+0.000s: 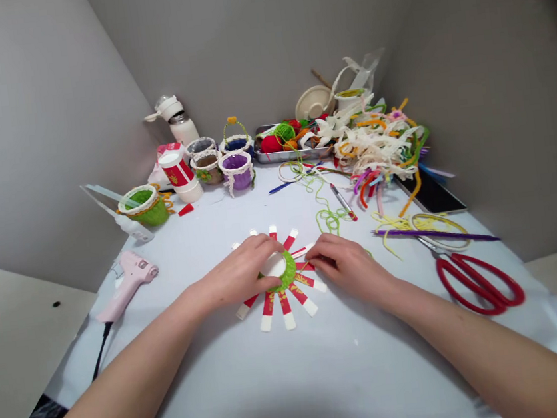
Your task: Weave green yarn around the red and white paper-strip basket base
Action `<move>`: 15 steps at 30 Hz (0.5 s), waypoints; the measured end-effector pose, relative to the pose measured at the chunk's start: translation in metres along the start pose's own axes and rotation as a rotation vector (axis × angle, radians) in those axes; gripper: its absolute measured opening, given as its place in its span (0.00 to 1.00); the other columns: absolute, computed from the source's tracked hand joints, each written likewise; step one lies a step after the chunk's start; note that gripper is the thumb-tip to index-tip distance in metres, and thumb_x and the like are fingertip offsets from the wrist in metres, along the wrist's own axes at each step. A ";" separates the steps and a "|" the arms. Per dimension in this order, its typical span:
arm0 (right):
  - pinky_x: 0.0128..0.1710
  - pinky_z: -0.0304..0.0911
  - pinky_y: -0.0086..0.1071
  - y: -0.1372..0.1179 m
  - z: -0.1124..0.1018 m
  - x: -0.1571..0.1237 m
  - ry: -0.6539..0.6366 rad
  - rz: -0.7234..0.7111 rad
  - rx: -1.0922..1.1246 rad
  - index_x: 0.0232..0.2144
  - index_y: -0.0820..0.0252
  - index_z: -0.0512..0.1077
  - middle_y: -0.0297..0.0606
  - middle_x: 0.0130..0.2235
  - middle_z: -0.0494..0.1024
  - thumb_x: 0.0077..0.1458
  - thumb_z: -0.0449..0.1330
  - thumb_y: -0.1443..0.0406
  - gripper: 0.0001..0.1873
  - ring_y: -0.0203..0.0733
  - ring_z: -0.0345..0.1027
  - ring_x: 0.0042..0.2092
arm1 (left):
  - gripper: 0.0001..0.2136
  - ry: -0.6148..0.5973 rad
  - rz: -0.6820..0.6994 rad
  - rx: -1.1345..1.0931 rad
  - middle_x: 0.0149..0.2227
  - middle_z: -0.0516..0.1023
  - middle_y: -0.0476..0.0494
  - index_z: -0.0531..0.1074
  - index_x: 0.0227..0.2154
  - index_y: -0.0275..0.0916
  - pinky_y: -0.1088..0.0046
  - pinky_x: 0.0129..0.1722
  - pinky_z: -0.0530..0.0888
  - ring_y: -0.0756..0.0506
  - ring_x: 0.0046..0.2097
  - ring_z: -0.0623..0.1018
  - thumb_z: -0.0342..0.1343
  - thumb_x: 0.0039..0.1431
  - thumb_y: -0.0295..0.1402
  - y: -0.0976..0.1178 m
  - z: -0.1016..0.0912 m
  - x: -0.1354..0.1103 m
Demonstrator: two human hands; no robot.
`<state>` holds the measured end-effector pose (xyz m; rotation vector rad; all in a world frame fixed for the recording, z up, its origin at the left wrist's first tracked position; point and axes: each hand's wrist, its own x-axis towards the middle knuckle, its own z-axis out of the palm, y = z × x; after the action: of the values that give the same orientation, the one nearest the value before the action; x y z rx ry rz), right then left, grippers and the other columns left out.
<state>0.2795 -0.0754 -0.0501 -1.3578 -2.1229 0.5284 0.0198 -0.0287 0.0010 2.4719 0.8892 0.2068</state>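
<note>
Cup, one: mid-table, between the hands; red-and-white strips fanned outward, probably so each can be reached singly; green ring about its white base

Left hand: curved over the cup, thumb and fingers gripping it at the ring, seemingly to stop it turning

Right hand: fingertips pinched together by the strips, apparently on yarn; a fine pinch suits so thin a strand, though the exact hold is too small to confirm

Tray, metal: balls of yarn, red and green among them; a green strand trails out, slack presumably left for easy pulling

Purple pot: white trim, purple inside

Green pot: green inside; pale stick at its rim, whether in or behind cannot be told

Tub, white: contents partly hidden

Scissors, glue gun: one per side, likely for reach
</note>
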 end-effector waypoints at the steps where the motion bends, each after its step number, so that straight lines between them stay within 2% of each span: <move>1: 0.41 0.65 0.33 0.000 -0.001 0.000 -0.004 -0.017 0.011 0.37 0.56 0.79 0.38 0.39 0.78 0.66 0.60 0.70 0.08 0.41 0.74 0.41 | 0.18 0.000 0.023 0.001 0.54 0.76 0.38 0.71 0.54 0.42 0.55 0.58 0.74 0.35 0.58 0.74 0.64 0.62 0.30 -0.002 -0.001 0.000; 5: 0.42 0.66 0.34 -0.003 -0.008 -0.004 -0.020 -0.099 0.021 0.40 0.57 0.79 0.39 0.40 0.77 0.69 0.57 0.71 0.11 0.41 0.73 0.41 | 0.18 0.005 0.102 0.005 0.56 0.78 0.41 0.71 0.54 0.44 0.54 0.60 0.71 0.36 0.60 0.74 0.58 0.62 0.22 -0.013 -0.005 0.000; 9: 0.41 0.67 0.34 -0.013 -0.016 -0.013 -0.065 -0.207 -0.040 0.44 0.58 0.78 0.41 0.40 0.78 0.69 0.54 0.72 0.13 0.42 0.72 0.42 | 0.19 -0.014 0.120 0.012 0.59 0.78 0.43 0.71 0.53 0.45 0.51 0.64 0.68 0.37 0.61 0.75 0.53 0.62 0.21 -0.019 -0.006 0.001; 15: 0.34 0.61 0.34 -0.031 -0.021 -0.028 -0.216 -0.345 -0.201 0.33 0.60 0.76 0.41 0.35 0.75 0.66 0.52 0.76 0.15 0.43 0.67 0.37 | 0.20 -0.054 0.114 0.013 0.58 0.79 0.42 0.72 0.52 0.44 0.53 0.64 0.68 0.38 0.60 0.76 0.53 0.59 0.21 -0.023 -0.006 0.000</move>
<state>0.2809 -0.1132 -0.0229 -1.0354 -2.5771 0.3394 0.0058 -0.0111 -0.0054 2.5298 0.7305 0.1730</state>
